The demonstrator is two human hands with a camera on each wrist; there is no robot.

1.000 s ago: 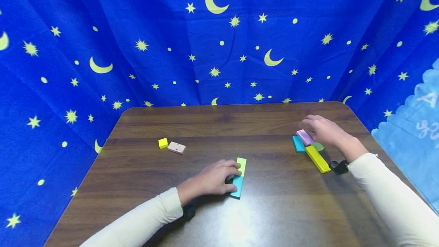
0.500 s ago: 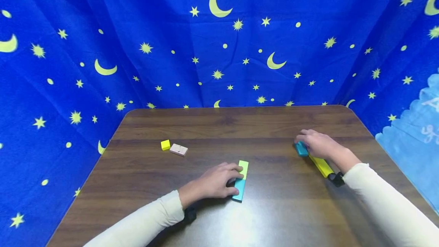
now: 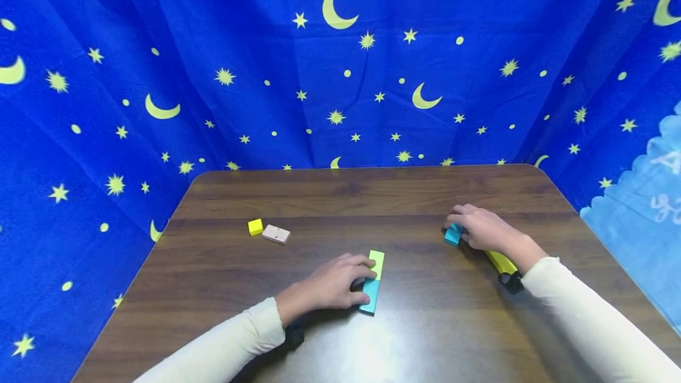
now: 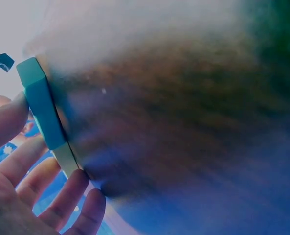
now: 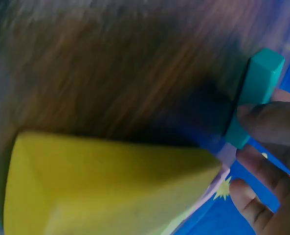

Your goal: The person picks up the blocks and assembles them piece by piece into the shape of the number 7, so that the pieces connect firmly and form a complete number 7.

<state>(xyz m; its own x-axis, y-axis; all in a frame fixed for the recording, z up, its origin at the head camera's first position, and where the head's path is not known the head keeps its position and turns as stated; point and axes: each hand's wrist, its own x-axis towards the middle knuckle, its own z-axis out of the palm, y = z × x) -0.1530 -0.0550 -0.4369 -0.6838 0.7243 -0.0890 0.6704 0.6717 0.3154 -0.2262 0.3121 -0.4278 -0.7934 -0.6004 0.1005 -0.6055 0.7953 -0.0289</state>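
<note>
My left hand [image 3: 335, 282] rests against two rectangular blocks lying end to end. Its fingers touch the lime-green block [image 3: 376, 262], and the thumb is at the light-blue block [image 3: 369, 297]. In the left wrist view the thumb lies along the side of the teal-looking block [image 4: 42, 105]. Over on the right, my right hand [image 3: 486, 229] pinches a blue block [image 3: 453, 234] between thumb and fingers. Beneath its wrist lies a long yellow block [image 3: 502, 262], which looms large in the right wrist view. A pink block [image 5: 226, 169] shows behind it, mostly hidden.
A small yellow block [image 3: 255, 227] and a pale pink speckled block [image 3: 276, 234] lie side by side at the left on the brown wooden table [image 3: 346, 200]. A blue curtain [image 3: 255, 46] with moons and stars hangs behind the table's far edge.
My right hand has come down from above the pink block, taken hold of the blue block and moved it slightly left, towards me. The left hand has stayed at its two blocks.
</note>
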